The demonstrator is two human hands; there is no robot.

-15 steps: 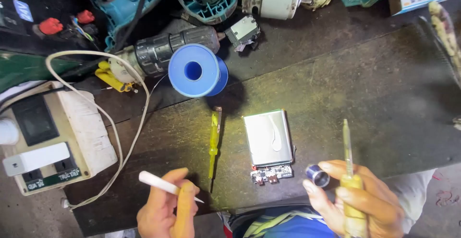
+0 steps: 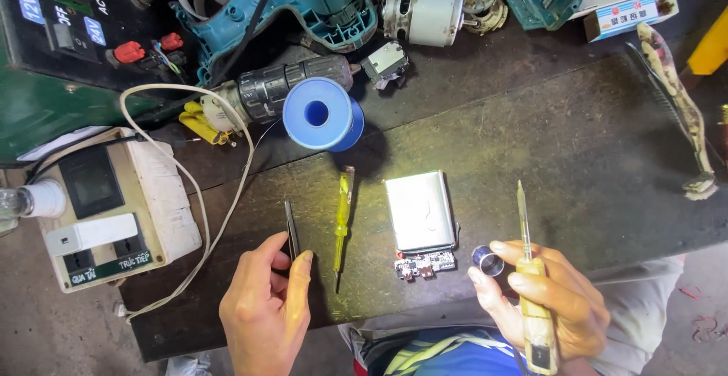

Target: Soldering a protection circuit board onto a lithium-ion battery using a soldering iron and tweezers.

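**Technician:** While the right hand [image 2: 542,300] holds the soldering iron [image 2: 531,285] upright in a closed grip, with a small metal cap [image 2: 489,262] pinched at the fingertips, where does the work sit?

**Instructor:** The silver flat battery pack [image 2: 419,211] lies on the dark tabletop [image 2: 576,164] at about 10 o'clock from that hand. Its small circuit board [image 2: 423,264] touches the pack's near edge, just beside the cap.

**Technician:** And the left hand [image 2: 262,304]?

**Instructor:** It is closed on dark tweezers [image 2: 291,230], thumb and fingers pinching the lower end, tips pointing toward 12 o'clock. The yellow screwdriver [image 2: 342,220] lies just beside it at 2 o'clock, untouched.

**Technician:** How is the step best handled?

**Instructor:** In my judgement, keep the iron tip clear of the pack's foil face and bring it only to the board. Steady the part with the tweezers, not with bare fingers. The blue solder spool [image 2: 322,122] stands at 12 o'clock from the screwdriver, within reach.

**Technician:** What cannot be read?

**Instructor:** The board's pads and any wires are too small to make out. The iron's lower handle runs out at the bottom edge, so its cord is unseen. Whether the tweezers grip anything cannot be told. The teal drill housing [image 2: 303,4] is cut off at the top edge.
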